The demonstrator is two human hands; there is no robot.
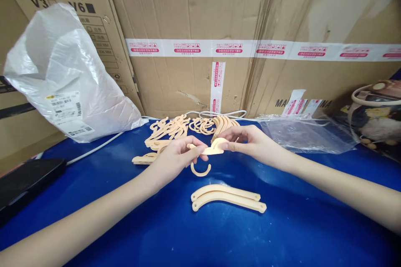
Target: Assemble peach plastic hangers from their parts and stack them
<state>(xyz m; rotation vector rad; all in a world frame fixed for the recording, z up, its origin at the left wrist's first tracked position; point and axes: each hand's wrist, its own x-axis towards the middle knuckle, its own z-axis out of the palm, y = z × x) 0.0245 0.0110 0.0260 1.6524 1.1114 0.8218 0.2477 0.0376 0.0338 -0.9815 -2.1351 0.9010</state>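
Note:
My left hand (181, 154) and my right hand (250, 144) meet above the blue table, both closed on a cream plastic hanger piece (214, 149). The left thumb and fingers pinch its left end; the right thumb and fingers grip its rounded right end. Just below the left fingers shows a cream hook (201, 172); I cannot tell whether it is joined to the held piece. Nearer to me, two curved cream hanger arms (228, 198) lie side by side, with holes at their ends. Behind my hands are piled several loose hooks (202, 125) and more curved hanger arms (225, 122).
A white plastic bag (69, 75) with a label stands at the back left. At the left edge lies a black flat object (28, 183). Cardboard boxes (188, 16) wall off the back. A clear plastic bag (300, 133) and a patterned bag with a handle (376, 121) are at right.

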